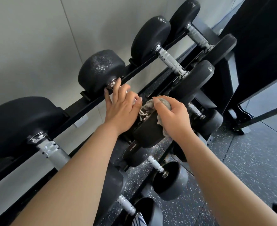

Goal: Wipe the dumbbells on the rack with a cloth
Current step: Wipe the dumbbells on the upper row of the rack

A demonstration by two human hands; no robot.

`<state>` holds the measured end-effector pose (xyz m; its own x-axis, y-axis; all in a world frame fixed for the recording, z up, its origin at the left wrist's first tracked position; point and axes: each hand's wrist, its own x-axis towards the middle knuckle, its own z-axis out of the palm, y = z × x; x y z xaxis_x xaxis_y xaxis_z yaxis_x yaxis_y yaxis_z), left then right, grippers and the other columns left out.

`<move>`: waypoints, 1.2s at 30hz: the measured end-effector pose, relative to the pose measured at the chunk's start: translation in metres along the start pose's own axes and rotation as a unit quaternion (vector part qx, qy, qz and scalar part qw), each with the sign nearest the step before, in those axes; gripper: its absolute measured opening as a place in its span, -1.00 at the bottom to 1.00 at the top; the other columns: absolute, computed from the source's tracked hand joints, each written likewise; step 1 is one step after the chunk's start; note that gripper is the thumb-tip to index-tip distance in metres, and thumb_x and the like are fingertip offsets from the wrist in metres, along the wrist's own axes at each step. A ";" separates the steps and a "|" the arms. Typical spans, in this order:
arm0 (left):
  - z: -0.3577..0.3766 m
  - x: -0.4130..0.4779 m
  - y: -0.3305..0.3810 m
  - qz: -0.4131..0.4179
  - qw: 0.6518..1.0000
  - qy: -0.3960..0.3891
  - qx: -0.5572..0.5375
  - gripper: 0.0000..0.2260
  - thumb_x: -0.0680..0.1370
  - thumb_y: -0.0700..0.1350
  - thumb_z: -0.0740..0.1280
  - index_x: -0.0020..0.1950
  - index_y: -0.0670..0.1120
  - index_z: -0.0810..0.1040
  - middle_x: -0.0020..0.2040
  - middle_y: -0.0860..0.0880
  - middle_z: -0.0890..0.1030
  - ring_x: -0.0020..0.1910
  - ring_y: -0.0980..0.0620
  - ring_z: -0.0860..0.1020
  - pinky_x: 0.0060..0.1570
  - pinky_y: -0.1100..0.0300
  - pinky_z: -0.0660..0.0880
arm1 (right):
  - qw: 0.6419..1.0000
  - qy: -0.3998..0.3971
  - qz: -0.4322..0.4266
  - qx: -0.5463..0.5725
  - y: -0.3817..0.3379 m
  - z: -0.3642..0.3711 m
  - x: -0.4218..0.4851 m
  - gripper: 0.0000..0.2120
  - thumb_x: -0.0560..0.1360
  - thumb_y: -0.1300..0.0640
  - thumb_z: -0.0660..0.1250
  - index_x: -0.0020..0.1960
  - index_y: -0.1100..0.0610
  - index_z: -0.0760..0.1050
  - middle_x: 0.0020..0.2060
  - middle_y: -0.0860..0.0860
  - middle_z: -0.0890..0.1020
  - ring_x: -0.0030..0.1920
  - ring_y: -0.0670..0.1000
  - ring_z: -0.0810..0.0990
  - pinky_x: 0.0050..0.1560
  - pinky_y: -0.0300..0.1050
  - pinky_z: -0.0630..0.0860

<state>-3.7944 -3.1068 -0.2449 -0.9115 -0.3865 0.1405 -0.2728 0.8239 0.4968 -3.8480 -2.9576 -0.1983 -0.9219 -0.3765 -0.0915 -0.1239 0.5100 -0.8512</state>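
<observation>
On the rack (pixel 79 108), mid-row, my left grip (pixel 121 108) curls round the handle of a dumbbell (pixel 149 132); my right grip (pixel 173 116) clutches the cloth (pixel 150 104) against its near head.

No legible text on the dumbbells (pixel 102 69)

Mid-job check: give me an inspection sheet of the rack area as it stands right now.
Surface: black rack with two tiers of dumbbells; white specks on the far head of the held dumbbell.
Job's things: grey cloth pressed on that dumbbell's near head.
Clutter: nothing seen.
Grippers: left hand grips the handle; right hand holds the cloth.
Cables: nothing seen.
Surroundings: white wall with a socket, speckled floor, dark frame at right.
</observation>
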 end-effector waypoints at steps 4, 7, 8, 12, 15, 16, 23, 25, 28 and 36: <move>-0.005 0.002 0.003 -0.033 0.998 -0.058 -0.002 -0.85 0.65 0.11 0.01 0.06 0.09 0.30 0.51 0.00 0.02 0.49 0.08 -0.36 0.40 -0.14 -0.37 | 0.989 -0.030 0.120 0.084 -0.005 -0.006 0.014 -0.79 0.57 0.05 0.27 -0.05 0.06 0.67 -0.55 -0.10 0.49 -0.57 -0.07 0.41 -0.53 -0.23 0.39; -0.008 0.005 0.004 -0.052 0.994 -0.097 0.007 -0.82 0.65 0.12 -0.02 0.09 0.09 0.29 0.53 0.03 -0.10 0.47 0.08 -0.43 0.39 -0.13 -0.40 | 0.993 0.013 0.108 0.044 -0.002 0.003 0.006 -0.78 0.59 -0.04 0.22 0.04 -0.04 0.63 -0.43 -0.18 0.57 -0.40 -0.12 0.55 -0.27 -0.14 0.55; -0.010 0.005 0.005 -0.054 0.993 -0.105 0.011 -0.78 0.65 0.12 -0.04 0.13 0.07 0.32 0.54 0.02 -0.13 0.46 0.07 -0.44 0.40 -0.14 -0.40 | 0.995 0.036 0.090 0.021 0.000 0.006 -0.001 -0.75 0.61 -0.06 0.18 0.12 -0.07 0.60 -0.29 -0.21 0.60 -0.25 -0.09 0.60 -0.09 -0.08 0.57; -0.013 0.004 0.008 -0.053 0.993 -0.108 0.007 -0.69 0.66 0.10 -0.09 0.23 0.02 0.34 0.55 0.00 -0.16 0.46 0.07 -0.44 0.41 -0.15 -0.40 | 0.989 0.118 -0.050 -0.068 0.006 0.023 -0.030 -0.68 0.67 -0.05 0.08 0.28 -0.04 0.53 0.16 -0.18 0.48 0.22 -0.05 0.42 0.32 -0.08 0.29; -0.012 0.003 0.007 -0.053 0.993 -0.103 0.000 -0.70 0.66 0.10 -0.09 0.21 0.03 0.34 0.55 0.01 -0.15 0.46 0.08 -0.43 0.40 -0.14 -0.40 | 0.986 0.127 -0.078 -0.073 0.009 0.025 -0.032 -0.63 0.64 -0.08 0.05 0.26 -0.03 0.54 0.21 -0.15 0.50 0.26 -0.04 0.40 0.34 -0.07 0.28; -0.012 0.003 0.007 -0.053 0.994 -0.100 -0.002 -0.71 0.66 0.10 -0.08 0.20 0.04 0.34 0.55 0.01 -0.15 0.47 0.08 -0.43 0.40 -0.14 -0.40 | 0.987 0.117 -0.083 -0.068 0.010 0.022 -0.028 -0.65 0.65 -0.06 0.06 0.23 -0.01 0.56 0.13 -0.22 0.49 0.24 -0.04 0.43 0.33 -0.04 0.32; -0.010 0.002 0.007 -0.048 0.994 -0.099 0.008 -0.69 0.66 0.14 -0.09 0.19 0.05 0.34 0.55 0.01 -0.15 0.46 0.08 -0.44 0.41 -0.14 -0.38 | 0.995 -0.013 0.079 0.057 0.012 -0.002 0.009 -0.60 0.62 -0.11 0.18 -0.25 0.16 0.37 -0.49 -0.14 0.39 -0.33 -0.03 0.38 -0.18 -0.10 0.34; -0.011 0.003 0.006 -0.050 0.993 -0.104 0.017 -0.67 0.65 0.15 -0.10 0.21 0.03 0.34 0.55 0.00 -0.15 0.46 0.07 -0.44 0.43 -0.16 -0.36 | 0.986 -0.036 0.130 0.100 0.011 -0.005 0.018 -0.68 0.60 -0.13 0.22 -0.21 0.06 0.40 -0.40 -0.01 0.42 -0.28 0.02 0.40 -0.15 -0.07 0.35; -0.012 0.004 0.007 -0.057 0.991 -0.115 0.023 -0.64 0.64 0.18 -0.09 0.23 0.02 0.32 0.54 -0.01 -0.14 0.47 0.05 -0.43 0.44 -0.17 -0.33 | 0.987 -0.027 0.127 0.095 0.008 -0.007 0.011 -0.67 0.63 -0.11 0.18 -0.20 0.07 0.38 -0.43 -0.05 0.36 -0.38 -0.07 0.34 -0.25 -0.16 0.30; -0.011 0.004 0.006 -0.058 0.992 -0.114 0.021 -0.71 0.64 0.19 -0.08 0.15 0.06 0.30 0.55 -0.02 -0.13 0.47 0.06 -0.42 0.45 -0.19 -0.30 | 0.995 0.069 -0.013 0.072 0.011 0.007 -0.043 -0.64 0.66 -0.11 0.05 -0.30 -0.13 0.36 -0.17 -0.03 0.48 -0.10 -0.15 0.40 0.03 -0.13 0.36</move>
<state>-3.7963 -3.1081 -0.2315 -0.9177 -0.3804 -0.1148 -0.3884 0.7980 0.4607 -3.8075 -2.9417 -0.2076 -0.9619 -0.2732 -0.0051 -0.1035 0.3814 -0.9186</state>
